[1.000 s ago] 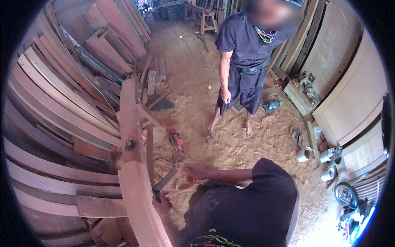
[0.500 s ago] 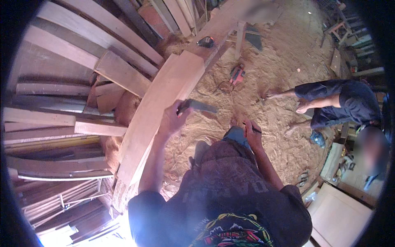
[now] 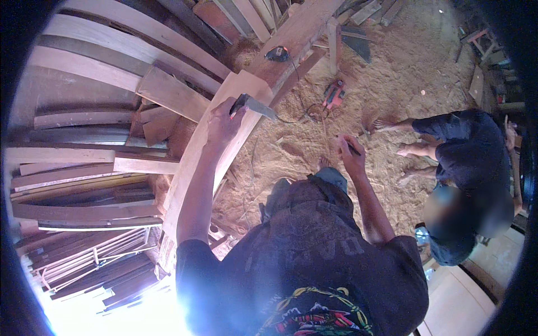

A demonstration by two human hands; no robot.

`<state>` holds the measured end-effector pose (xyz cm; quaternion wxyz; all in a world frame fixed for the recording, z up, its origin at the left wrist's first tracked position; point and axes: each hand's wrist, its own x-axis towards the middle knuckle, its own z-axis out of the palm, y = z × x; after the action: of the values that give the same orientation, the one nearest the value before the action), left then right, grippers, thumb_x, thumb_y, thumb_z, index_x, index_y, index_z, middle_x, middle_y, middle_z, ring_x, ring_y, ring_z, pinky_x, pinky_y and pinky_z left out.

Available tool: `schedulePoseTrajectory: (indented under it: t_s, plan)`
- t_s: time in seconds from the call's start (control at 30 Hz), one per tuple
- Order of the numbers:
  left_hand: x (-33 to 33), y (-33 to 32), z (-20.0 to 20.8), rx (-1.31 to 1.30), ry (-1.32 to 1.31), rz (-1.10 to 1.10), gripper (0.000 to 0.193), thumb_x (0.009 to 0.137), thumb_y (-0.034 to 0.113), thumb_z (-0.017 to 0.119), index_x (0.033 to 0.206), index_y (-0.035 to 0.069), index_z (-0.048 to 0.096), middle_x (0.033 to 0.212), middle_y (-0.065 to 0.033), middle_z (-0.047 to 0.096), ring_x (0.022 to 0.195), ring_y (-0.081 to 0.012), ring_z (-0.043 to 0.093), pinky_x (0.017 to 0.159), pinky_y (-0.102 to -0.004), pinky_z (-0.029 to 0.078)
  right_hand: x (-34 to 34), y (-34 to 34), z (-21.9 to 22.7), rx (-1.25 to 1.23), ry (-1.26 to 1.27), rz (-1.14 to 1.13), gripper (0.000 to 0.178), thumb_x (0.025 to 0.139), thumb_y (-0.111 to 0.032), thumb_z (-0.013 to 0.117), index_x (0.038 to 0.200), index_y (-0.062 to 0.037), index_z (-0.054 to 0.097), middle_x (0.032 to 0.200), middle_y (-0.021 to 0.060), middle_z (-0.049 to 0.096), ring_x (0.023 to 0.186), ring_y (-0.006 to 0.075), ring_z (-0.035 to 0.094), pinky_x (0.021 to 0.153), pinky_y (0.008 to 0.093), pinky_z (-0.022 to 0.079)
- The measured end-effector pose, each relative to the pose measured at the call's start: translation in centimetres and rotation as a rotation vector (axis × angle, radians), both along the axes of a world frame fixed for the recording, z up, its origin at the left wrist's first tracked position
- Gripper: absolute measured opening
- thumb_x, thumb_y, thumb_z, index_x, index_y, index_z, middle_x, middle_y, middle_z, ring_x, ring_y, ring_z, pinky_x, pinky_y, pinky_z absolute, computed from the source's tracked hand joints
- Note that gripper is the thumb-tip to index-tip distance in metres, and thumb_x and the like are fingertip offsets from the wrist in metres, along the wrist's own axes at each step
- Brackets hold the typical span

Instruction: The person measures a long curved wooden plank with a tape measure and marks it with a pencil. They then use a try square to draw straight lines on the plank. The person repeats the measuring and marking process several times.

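My left hand [image 3: 222,123] is closed around the dark stock of a try square [image 3: 261,108], at the far part of a long pale wooden board [image 3: 245,84]. The square's metal blade points right across the board and past its right edge; whether it touches the wood I cannot tell. A thin dark pen [image 3: 353,149] is pinched in my right hand [image 3: 352,158], held above the sawdust floor to the right of the board. The board lies along a thick wooden beam [image 3: 305,28].
A black tape measure [image 3: 277,54] rests on the beam beyond the board. A red power tool [image 3: 334,95] with a cord lies on the sawdust. Stacked planks [image 3: 84,119] crowd the left side. Another person in dark clothes [image 3: 476,145] is bent over at the right.
My left hand has carried the try square farther along the board, from beside its right edge to over it. My right hand has risen slightly with the pen. The other person has bent nearer.
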<state>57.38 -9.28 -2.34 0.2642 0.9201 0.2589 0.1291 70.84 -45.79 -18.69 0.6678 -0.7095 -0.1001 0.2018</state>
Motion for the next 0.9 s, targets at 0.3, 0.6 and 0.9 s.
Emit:
schedulePoseTrajectory:
  t_s: [0.3, 0.6, 0.9]
  plan:
    - [4.7, 5.5, -8.4, 0.078, 0.037, -0.120, 0.029, 0.097, 0.002, 0.065, 0.126, 0.005, 0.071, 0.120, -0.0099, 0.074, 0.114, -0.0226, 0.068, 0.106, -0.0341, 0.052, -0.1, -5.0, -6.2, -0.204, 0.000, -0.131, 0.026, 0.098, -0.027, 0.068, 0.099, -0.0013, 0.073, 0.080, 0.0097, 0.068, 0.072, 0.0210, 0.063, 0.069, 0.0400, 0.053]
    - [4.3, 2.8, -6.6, 0.224, -0.033, -0.132, 0.026, 0.095, 0.023, 0.072, 0.107, 0.000, 0.065, 0.098, -0.0185, 0.066, 0.090, -0.0380, 0.066, 0.081, -0.0480, 0.052, -1.0, -8.7, -3.8, -0.316, -0.058, -0.266, 0.028, 0.096, -0.031, 0.071, 0.105, -0.0051, 0.075, 0.095, 0.0172, 0.074, 0.089, 0.0296, 0.072, 0.081, 0.0425, 0.056]
    - [4.7, 3.3, -7.7, 0.193, -0.053, -0.157, 0.029, 0.094, 0.021, 0.074, 0.111, 0.000, 0.062, 0.102, -0.0191, 0.065, 0.094, -0.0392, 0.065, 0.082, -0.0492, 0.052, -5.8, -8.3, -4.2, -0.333, -0.131, -0.268, 0.026, 0.096, -0.031, 0.072, 0.104, -0.0063, 0.075, 0.093, 0.0126, 0.076, 0.084, 0.0249, 0.073, 0.078, 0.0383, 0.057]
